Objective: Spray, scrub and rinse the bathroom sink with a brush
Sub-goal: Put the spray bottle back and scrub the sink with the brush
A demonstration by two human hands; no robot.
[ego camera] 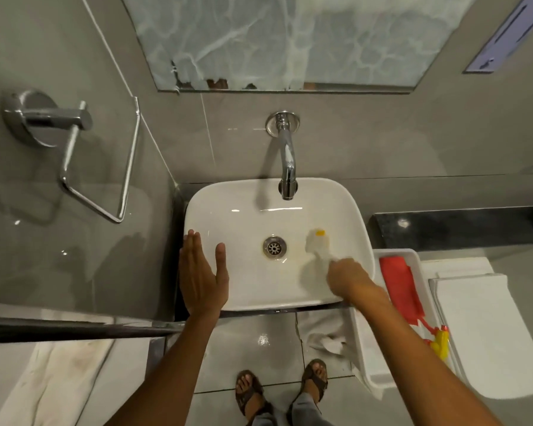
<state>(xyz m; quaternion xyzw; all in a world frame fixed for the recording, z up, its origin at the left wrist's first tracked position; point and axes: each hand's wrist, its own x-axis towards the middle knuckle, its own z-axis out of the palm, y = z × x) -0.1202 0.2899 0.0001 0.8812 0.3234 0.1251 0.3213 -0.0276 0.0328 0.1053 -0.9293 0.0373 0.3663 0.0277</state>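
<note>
Head camera, looking straight down: a person is standing at a white bathroom sink [243,287] set against a grey tiled wall, with a chrome tap [287,167] reaching over the back rim and no water visibly running. The right hand [346,276] is closing around the handle of a brush [317,244], whose pale, blurred head (with a small yellow patch at its far end) is pressing on the basin floor just right of the drain [274,247]. The left hand [202,275] is lying flat and open, fingers spread, holding nothing, resting on the sink's left rim.

To the right, a white tray [362,333] is holding a red cloth [402,284] and what seems to be a red and yellow spray trigger [439,342]; a folded white towel [486,330] is lying beside it.

Judging by its look, the brush is light plastic with a stiff handle and softer bristles, and likely slippery when wet. A full-fisted hold low on the handle, as here, seems best for bearing down. The glazed basin looks hard and slick, so the bracing hand could slide.
</note>
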